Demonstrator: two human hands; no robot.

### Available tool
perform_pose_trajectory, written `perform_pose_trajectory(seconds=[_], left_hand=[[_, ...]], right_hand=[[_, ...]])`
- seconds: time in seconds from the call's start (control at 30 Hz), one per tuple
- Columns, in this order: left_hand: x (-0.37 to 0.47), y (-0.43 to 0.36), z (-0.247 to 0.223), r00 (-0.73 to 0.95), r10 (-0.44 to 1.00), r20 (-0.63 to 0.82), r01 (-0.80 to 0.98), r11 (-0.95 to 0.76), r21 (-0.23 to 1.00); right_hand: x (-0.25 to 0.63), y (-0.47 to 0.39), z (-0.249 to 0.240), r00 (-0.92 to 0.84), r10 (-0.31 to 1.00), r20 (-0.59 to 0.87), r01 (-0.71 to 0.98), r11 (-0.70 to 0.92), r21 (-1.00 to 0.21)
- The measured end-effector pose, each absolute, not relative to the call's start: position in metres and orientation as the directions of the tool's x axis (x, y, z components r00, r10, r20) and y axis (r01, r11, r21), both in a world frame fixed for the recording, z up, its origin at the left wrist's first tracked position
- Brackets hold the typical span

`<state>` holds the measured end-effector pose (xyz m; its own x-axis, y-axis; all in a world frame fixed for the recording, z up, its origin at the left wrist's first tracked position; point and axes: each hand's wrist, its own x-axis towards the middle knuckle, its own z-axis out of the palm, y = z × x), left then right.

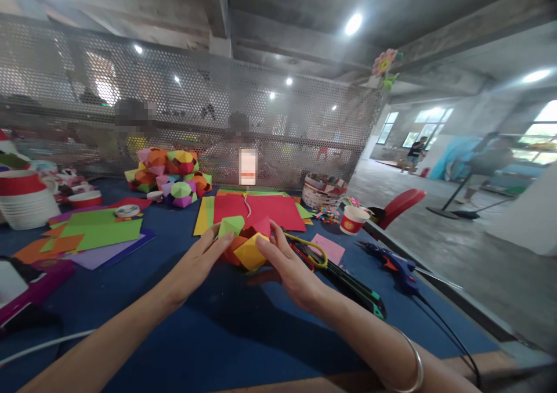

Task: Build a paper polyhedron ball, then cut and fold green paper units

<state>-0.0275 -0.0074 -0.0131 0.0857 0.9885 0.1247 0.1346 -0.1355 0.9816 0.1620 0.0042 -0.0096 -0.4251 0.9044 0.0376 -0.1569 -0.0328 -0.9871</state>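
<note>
Above the blue table, my left hand [208, 255] and my right hand [295, 270] hold a folded paper ball [252, 255] between them. It has green, red, orange and yellow faces. My left fingers press its green and orange side, while my right thumb lies on the yellow face. The fingertips on its far side are partly hidden. Behind it lies a stack of coloured paper with a red sheet [261, 207] on top. Yellow-handled scissors [321, 252] and a green and black utility knife [354, 285] lie just right of my right hand.
Several finished paper balls [180, 190] stand at back left, near loose coloured sheets [104, 230] and stacked paper cups [24, 201]. To the right are a blue glue gun [398, 265] with a cord, a paper cup [354, 219] and a woven basket [322, 193]. A perforated metal screen [270, 103] rises behind.
</note>
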Motion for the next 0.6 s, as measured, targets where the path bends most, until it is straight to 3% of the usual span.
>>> perform_pose_trajectory(seconds=[0.2,0.37,0.43,0.5,0.6], left_hand=[[-0.027,-0.007,-0.014,0.044,0.986,0.159,0.163,-0.164,0.973],[-0.028,-0.007,-0.021,0.004,0.958,0.288,0.302,-0.276,0.913],[-0.028,-0.01,-0.023,0.023,0.905,0.426,0.407,-0.397,0.823],[-0.028,-0.013,-0.024,0.108,0.802,0.588,0.536,-0.545,0.645],[-0.027,-0.017,-0.022,0.236,0.697,0.677,0.651,-0.631,0.422]], right_hand=[[0.162,0.005,-0.011,-0.436,0.897,0.072,-0.099,0.032,-0.995],[0.162,0.007,-0.014,-0.405,0.912,0.059,-0.131,0.006,-0.991],[0.163,0.009,-0.015,-0.397,0.917,0.044,-0.161,-0.022,-0.987],[0.162,0.01,-0.015,-0.395,0.919,0.017,-0.18,-0.059,-0.982],[0.161,0.011,-0.014,-0.398,0.917,-0.013,-0.185,-0.094,-0.978]])
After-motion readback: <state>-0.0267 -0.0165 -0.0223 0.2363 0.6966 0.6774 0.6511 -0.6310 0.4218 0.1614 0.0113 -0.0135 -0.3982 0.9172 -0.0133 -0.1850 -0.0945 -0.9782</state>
